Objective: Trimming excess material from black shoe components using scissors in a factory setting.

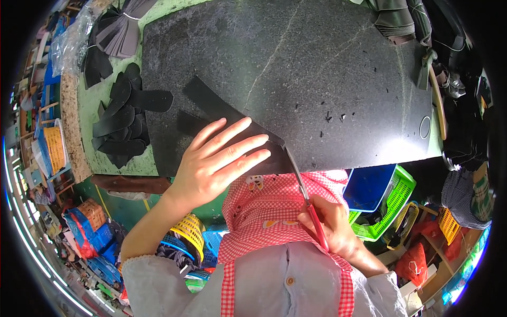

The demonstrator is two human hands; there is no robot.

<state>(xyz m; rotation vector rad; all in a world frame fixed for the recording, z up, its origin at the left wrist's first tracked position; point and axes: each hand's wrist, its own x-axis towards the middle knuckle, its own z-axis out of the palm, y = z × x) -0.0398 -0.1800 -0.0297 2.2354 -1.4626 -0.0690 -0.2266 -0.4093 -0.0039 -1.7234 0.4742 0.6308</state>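
Observation:
My left hand (211, 158) lies with its fingers stretched and spread over a black strip (206, 98) of thin, leather-like material, pressing it to the dark stone-like slab (338, 68). A second, shorter black strip (189, 123) pokes out from beneath that hand. My right hand (332, 224) is closed around the red handles of a pair of scissors (317, 224), near the slab's front edge. Their blades point up and left and meet the right end of the strip. Whether the blades are apart cannot be made out.
Rounded black pieces (124, 121) are heaped left of the slab. Tied bundles of strips (119, 34) lie at the far left, with more stacked pieces (395, 21) at the far right. Small black scraps (328, 117) and a thin ring (424, 127) rest on the slab. Below stands a green basket (388, 211).

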